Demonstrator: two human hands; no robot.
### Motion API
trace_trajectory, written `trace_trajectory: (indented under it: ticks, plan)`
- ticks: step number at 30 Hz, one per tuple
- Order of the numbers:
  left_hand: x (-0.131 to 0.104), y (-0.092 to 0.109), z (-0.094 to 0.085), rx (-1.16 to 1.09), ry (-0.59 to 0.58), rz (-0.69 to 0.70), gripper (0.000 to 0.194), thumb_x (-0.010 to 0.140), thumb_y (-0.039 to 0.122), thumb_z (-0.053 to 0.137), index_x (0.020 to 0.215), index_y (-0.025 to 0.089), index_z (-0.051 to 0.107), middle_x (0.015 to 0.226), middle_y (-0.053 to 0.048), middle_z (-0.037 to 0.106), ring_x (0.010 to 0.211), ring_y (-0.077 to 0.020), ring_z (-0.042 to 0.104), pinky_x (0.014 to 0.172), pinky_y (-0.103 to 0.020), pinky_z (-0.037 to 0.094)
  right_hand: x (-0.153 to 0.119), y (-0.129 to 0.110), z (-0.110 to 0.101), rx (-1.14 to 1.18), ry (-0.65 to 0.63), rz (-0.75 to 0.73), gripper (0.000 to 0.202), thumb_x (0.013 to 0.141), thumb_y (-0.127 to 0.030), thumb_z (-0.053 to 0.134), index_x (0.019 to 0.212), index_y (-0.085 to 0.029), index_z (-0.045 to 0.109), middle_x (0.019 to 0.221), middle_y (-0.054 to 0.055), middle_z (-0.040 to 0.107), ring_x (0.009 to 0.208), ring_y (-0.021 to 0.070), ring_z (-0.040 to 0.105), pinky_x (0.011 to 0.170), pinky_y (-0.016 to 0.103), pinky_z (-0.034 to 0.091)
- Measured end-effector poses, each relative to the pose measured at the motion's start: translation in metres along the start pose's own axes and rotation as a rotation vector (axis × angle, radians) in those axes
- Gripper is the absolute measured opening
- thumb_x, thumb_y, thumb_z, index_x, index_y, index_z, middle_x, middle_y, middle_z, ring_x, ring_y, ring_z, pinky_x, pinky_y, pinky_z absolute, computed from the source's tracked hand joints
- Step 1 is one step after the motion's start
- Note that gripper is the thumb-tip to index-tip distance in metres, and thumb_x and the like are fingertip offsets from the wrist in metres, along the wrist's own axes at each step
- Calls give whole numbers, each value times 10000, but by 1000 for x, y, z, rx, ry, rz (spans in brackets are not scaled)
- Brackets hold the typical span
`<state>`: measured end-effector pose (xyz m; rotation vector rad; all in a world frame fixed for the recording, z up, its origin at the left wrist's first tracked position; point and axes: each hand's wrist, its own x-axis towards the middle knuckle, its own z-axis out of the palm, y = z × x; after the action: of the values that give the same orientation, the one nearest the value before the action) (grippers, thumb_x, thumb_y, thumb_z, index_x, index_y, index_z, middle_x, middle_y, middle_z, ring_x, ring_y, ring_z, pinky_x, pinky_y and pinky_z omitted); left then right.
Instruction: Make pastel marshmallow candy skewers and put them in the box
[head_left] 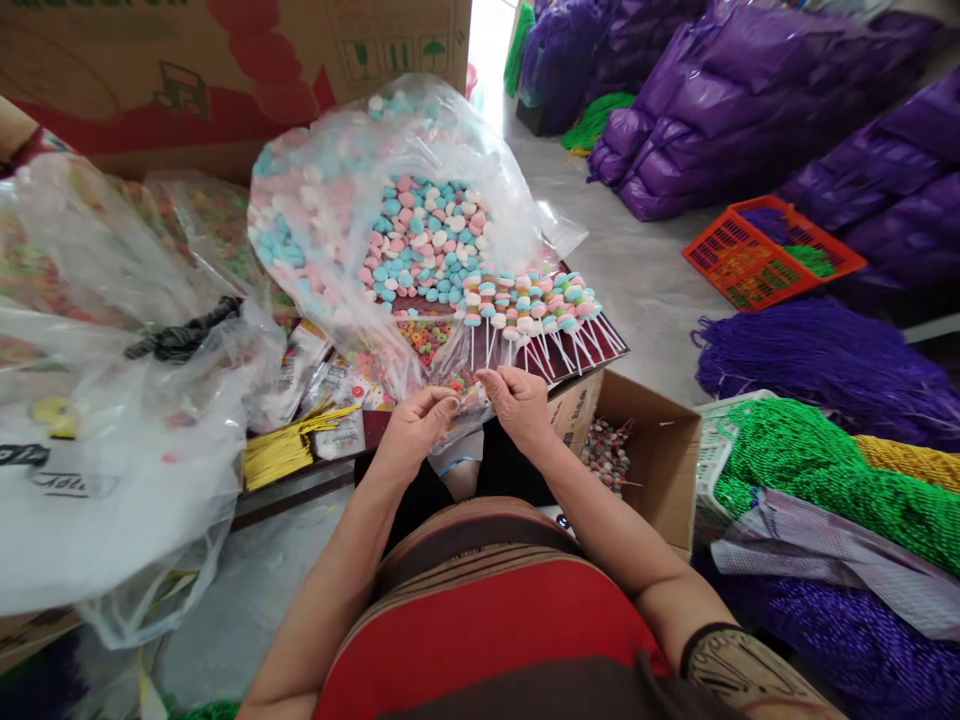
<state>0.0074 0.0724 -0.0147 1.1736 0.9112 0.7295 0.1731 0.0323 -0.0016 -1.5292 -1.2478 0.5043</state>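
My left hand (421,425) and my right hand (519,402) are close together at the front edge of the table. Each has thumb and forefinger pinched on clear plastic bag material (466,408) that spans between them; its exact outline is hard to make out. Just beyond my right hand, several marshmallow skewers (525,305) on white sticks lie side by side, with pink, blue and white candies and coloured rings. Behind them a large clear bag (300,190) lies open, full of loose marshmallows (427,240). Gummy rings (424,340) show under plastic in front of it.
Yellow twist ties (281,455) and small printed packets (337,395) lie left of my hands. A cardboard box (660,450) with wrapped skewers stands low at the right. Plastic bags (112,450) crowd the left. An orange crate (772,250), bead strands and purple sacks fill the right.
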Motion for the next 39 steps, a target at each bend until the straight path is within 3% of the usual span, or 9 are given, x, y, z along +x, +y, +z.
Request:
trace_trajectory:
  ticks: [3, 7, 9, 13, 16, 21, 27, 33, 39]
  plan:
    - [3, -3, -3, 122, 50, 73, 445, 752, 623, 772, 789, 185, 706, 572, 49, 524, 522, -81, 398, 520, -231, 335, 1, -1, 1, -30, -15, -28, 681, 937, -756, 451, 515, -232, 347, 486, -25, 371, 538, 122, 348, 565, 310, 287]
    - [5, -6, -14, 172, 148, 133, 447, 848, 623, 678, 728, 193, 672, 528, 53, 485, 513, -90, 406, 535, -237, 355, 13, 2, -8, -99, -117, -97, 647, 954, -675, 503, 505, -228, 373, 498, -23, 397, 537, 120, 370, 561, 297, 310]
    - [5, -5, -21, 129, 191, 143, 457, 851, 634, 674, 733, 193, 672, 537, 47, 522, 521, -93, 448, 551, -235, 379, 26, 8, -28, -178, -92, -124, 555, 967, -599, 527, 554, -229, 509, 567, -5, 518, 590, 136, 469, 607, 286, 387]
    - [6, -1, -30, 43, 269, 169, 445, 761, 629, 772, 804, 188, 725, 609, 28, 635, 581, -104, 555, 595, -228, 431, 60, 31, -95, -539, 149, -98, 325, 981, -413, 525, 965, -207, 776, 993, 103, 757, 954, 234, 669, 891, 353, 494]
    - [8, -2, -30, -19, 295, 169, 446, 729, 619, 803, 828, 188, 748, 632, 26, 662, 580, -103, 571, 601, -228, 454, 75, 51, -135, -900, 92, 107, 347, 950, -358, 555, 1075, -141, 795, 1097, 189, 760, 1006, 304, 677, 881, 409, 495]
    - [10, -5, -25, -95, 307, 188, 436, 713, 595, 821, 873, 194, 760, 735, 9, 718, 623, -110, 614, 643, -243, 523, 77, 76, -145, -1078, -9, 262, 339, 930, -325, 530, 987, -175, 829, 997, 172, 783, 860, 277, 668, 742, 371, 465]
    - [12, -6, -29, -61, 326, 238, 356, 730, 520, 839, 887, 208, 767, 826, 3, 747, 697, -110, 648, 716, -244, 544, 70, 95, -135, -908, 195, 223, 370, 911, -292, 466, 893, -156, 810, 960, 178, 787, 834, 263, 662, 744, 368, 457]
    - [13, -11, -37, -5, 334, 299, 272, 736, 457, 848, 881, 232, 799, 841, -5, 768, 800, -142, 665, 813, -270, 541, 58, 102, -136, -313, 479, 177, 340, 854, -457, 582, 866, -172, 768, 742, 55, 720, 678, 186, 609, 652, 315, 474]
    - [11, -6, -36, -22, 320, 324, 215, 726, 409, 855, 854, 241, 818, 814, 1, 769, 782, -128, 648, 761, -236, 516, 29, 69, -121, 207, 453, 130, 304, 696, -490, 808, 793, -212, 730, 647, -34, 630, 564, 114, 525, 595, 279, 464]
